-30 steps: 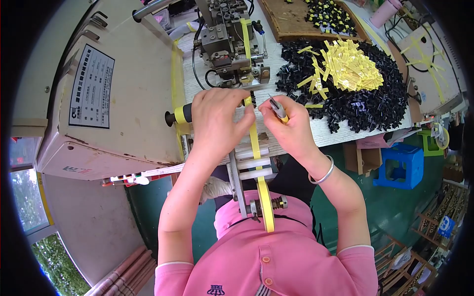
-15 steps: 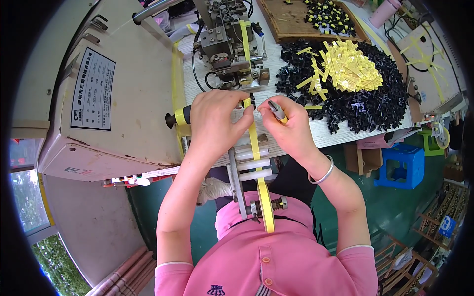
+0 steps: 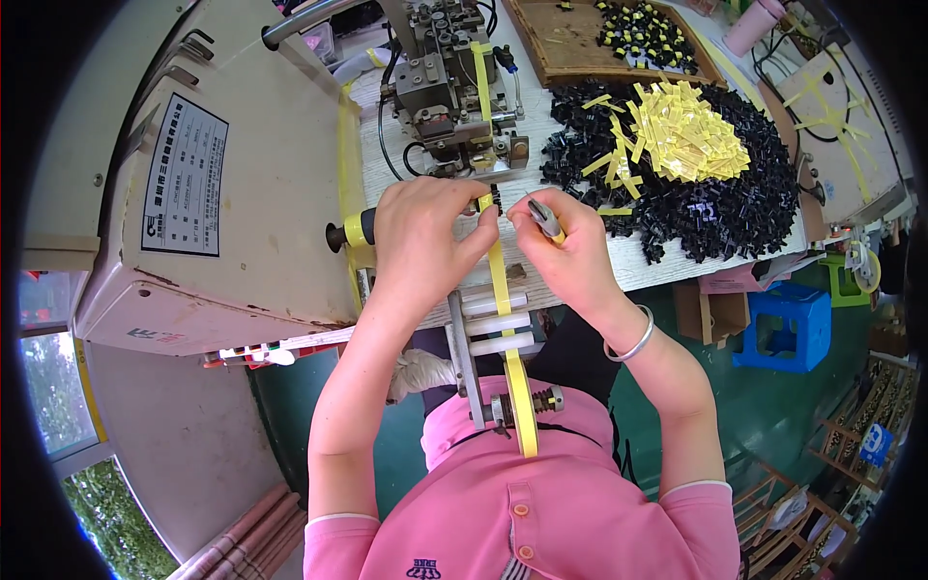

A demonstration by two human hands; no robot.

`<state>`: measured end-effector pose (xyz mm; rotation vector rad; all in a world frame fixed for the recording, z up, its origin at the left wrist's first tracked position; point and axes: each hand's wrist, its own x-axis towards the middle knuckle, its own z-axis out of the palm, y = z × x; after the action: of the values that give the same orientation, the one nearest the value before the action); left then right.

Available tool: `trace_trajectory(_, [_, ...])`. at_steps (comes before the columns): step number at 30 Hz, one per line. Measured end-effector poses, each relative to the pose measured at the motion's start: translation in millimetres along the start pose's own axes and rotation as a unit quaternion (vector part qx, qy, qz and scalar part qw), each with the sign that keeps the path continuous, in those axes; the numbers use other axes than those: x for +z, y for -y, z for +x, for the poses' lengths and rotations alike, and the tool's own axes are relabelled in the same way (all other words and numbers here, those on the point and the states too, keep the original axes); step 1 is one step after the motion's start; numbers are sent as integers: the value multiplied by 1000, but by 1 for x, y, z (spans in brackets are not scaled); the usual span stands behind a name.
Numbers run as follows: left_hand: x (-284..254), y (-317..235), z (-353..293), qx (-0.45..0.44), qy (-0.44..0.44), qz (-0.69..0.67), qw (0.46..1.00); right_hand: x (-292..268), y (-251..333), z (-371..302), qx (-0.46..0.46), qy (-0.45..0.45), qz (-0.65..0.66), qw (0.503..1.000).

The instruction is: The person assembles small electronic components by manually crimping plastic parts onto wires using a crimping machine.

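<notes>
Table [image 3: 534, 174] — tape [image 3: 499, 277] across its edge, flat, narrow, yellow, long axis fore-aft, top end pointing away from the person, slightly left; left hand [image 3: 425, 229] there, finger gap narrow, can't tell if pinching — right hand [image 3: 572, 248] closed round tool [image 3: 547, 220]

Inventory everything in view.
machine housing: one, cream, left
metal mechanism: one, grey, top centre
wooden tray: one, brown, top
black plastic parts: many, black, right tabletop
tape strips: many, yellow, atop parts
tape roll: one, yellow, lower centre
rollers: three, white, centre
bottle: one, pink, upper right
stools: two, blue and green, right
carton: one, brown, right
pointed tool: one, grey-yellow, centre
shirt: one, pink, bottom
left hand: one, bare, at tape
right hand: one, bare, holding tool
</notes>
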<state>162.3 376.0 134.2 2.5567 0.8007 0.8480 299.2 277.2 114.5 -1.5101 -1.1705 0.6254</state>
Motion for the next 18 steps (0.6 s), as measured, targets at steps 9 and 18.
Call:
trace_trajectory(9, [-7, 3, 1, 1, 47, -25, 999, -2, -2, 6, 29, 2, 28, 999])
trace_trajectory(18, [-8, 1, 3, -5, 56, -23, 998, -8, -13, 10, 59, 5, -4, 998])
